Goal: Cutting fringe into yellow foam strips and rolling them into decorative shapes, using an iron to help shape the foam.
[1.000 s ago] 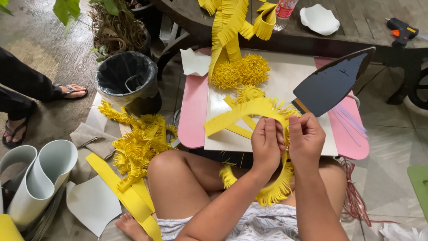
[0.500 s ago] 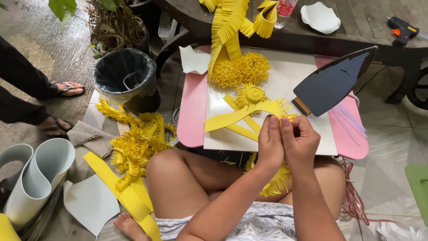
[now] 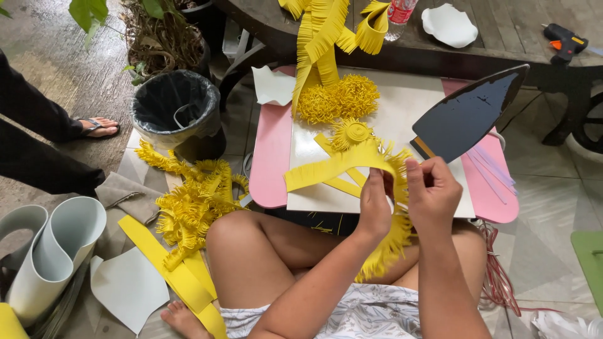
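My left hand [image 3: 375, 206] and my right hand [image 3: 433, 191] both pinch a long yellow fringed foam strip [image 3: 339, 164] just above my lap. The strip's free end sticks out to the left over the white board [image 3: 408, 107]; its other end hangs down past my wrists over my thigh. A finished rolled yellow flower [image 3: 352, 133] lies on the board just beyond my hands, with two bigger fluffy yellow flowers [image 3: 339, 99] behind it. An upturned clothes iron [image 3: 468, 116] with a dark soleplate stands to the right of my right hand.
The board rests on a pink low table [image 3: 271, 150]. A black lined bin [image 3: 176, 110] and a heap of yellow fringe [image 3: 188, 207] sit at my left, with rolled white foam sheets [image 3: 50, 251]. A glue gun [image 3: 565, 41] lies far right. Another person's sandalled feet [image 3: 97, 127] stand at left.
My hands have lifted slightly and worked along the strip, whose free end now points further left. The other person's feet have stepped toward the upper left.
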